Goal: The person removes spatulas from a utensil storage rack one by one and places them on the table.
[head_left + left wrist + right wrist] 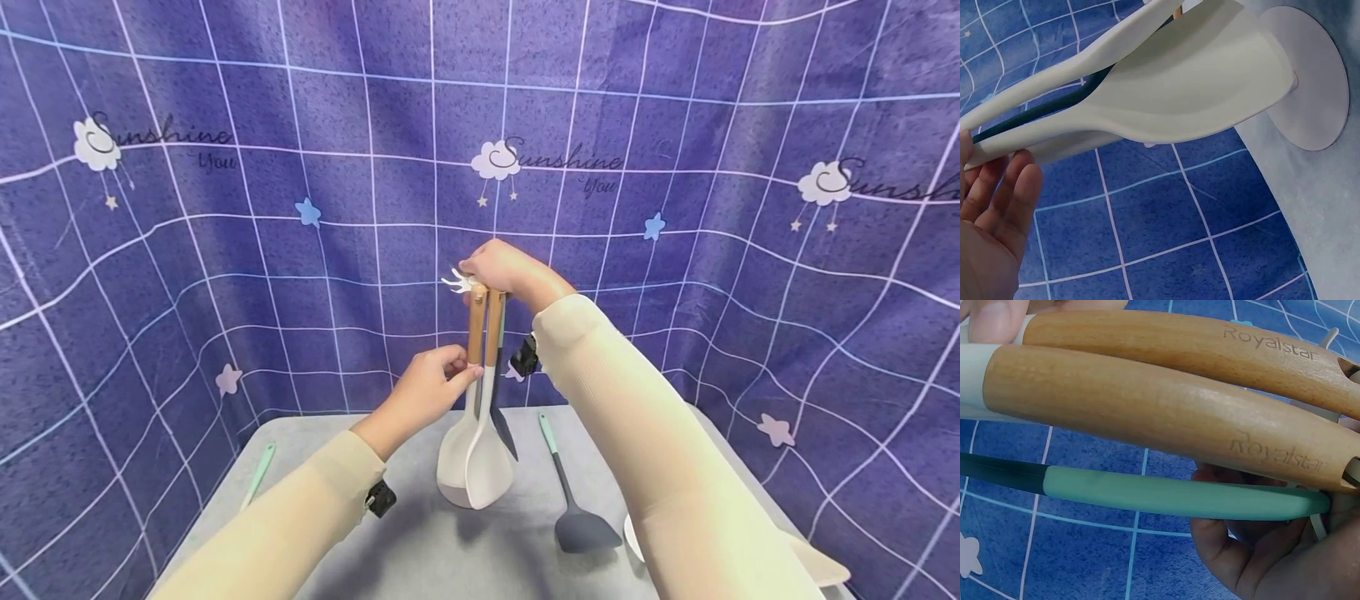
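A white utensil rack has pronged hooks (458,282) at the top and a round base (1317,81) on the table. From it hang two white utensils with wooden handles: a left one (452,462) and a right spatula (495,467). Behind them hangs a dark utensil with a mint handle (1179,494). My left hand (429,385) pinches the white neck of the left utensil just below its wood. Up at the rack's top, my right hand (501,265) grips it with curled fingers; the handles partly hide those fingers in the right wrist view.
On the grey table (420,550), a dark turner (585,530) with a mint handle lies right of the rack. Another mint handle (259,473) shows at the left, partly behind my sleeve. A white rounded item (632,538) and a pale item (821,563) flank my right sleeve.
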Action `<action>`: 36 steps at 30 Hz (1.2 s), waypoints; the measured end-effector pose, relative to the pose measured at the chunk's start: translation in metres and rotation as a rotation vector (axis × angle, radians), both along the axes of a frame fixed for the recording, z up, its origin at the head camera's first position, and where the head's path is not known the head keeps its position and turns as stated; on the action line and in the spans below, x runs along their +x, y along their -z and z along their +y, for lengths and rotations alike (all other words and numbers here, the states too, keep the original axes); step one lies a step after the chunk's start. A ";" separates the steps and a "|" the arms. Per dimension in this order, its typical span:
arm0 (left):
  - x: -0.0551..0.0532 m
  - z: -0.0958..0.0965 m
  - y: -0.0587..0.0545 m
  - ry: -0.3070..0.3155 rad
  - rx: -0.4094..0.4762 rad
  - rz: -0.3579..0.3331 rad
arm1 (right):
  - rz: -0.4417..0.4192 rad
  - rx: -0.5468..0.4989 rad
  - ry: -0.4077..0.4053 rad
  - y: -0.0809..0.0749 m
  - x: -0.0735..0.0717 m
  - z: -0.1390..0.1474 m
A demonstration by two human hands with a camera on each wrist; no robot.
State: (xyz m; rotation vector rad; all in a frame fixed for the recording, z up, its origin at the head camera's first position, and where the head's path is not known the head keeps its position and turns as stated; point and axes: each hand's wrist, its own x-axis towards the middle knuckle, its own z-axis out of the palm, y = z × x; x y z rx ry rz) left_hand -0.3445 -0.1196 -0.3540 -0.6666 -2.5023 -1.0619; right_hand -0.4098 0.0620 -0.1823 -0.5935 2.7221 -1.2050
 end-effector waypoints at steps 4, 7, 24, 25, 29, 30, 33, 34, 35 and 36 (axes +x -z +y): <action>0.001 -0.001 -0.001 0.007 0.001 0.020 | 0.009 0.007 -0.006 0.001 0.000 0.000; 0.002 -0.001 -0.002 0.009 0.003 0.024 | 0.008 0.019 -0.008 0.000 0.001 0.000; 0.004 -0.007 -0.005 0.024 -0.007 0.046 | 0.035 0.109 0.006 -0.001 0.004 -0.001; 0.005 -0.007 -0.005 0.025 -0.009 0.049 | 0.034 0.110 0.005 -0.001 0.004 -0.001; 0.005 -0.007 -0.006 0.025 -0.018 0.056 | 0.029 0.110 0.011 -0.001 0.003 -0.001; 0.005 -0.007 -0.006 0.025 -0.020 0.056 | 0.030 0.110 0.013 -0.001 0.003 -0.001; 0.006 -0.007 -0.007 0.026 -0.030 0.053 | 0.025 0.107 0.015 -0.001 0.002 -0.002; 0.006 -0.008 -0.007 0.028 -0.033 0.052 | 0.025 0.109 0.015 -0.001 0.002 -0.002; 0.007 -0.008 -0.007 0.029 -0.036 0.051 | 0.025 0.112 0.015 -0.001 0.002 -0.002; 0.007 -0.008 -0.007 0.030 -0.039 0.051 | 0.025 0.112 0.013 -0.001 0.002 -0.002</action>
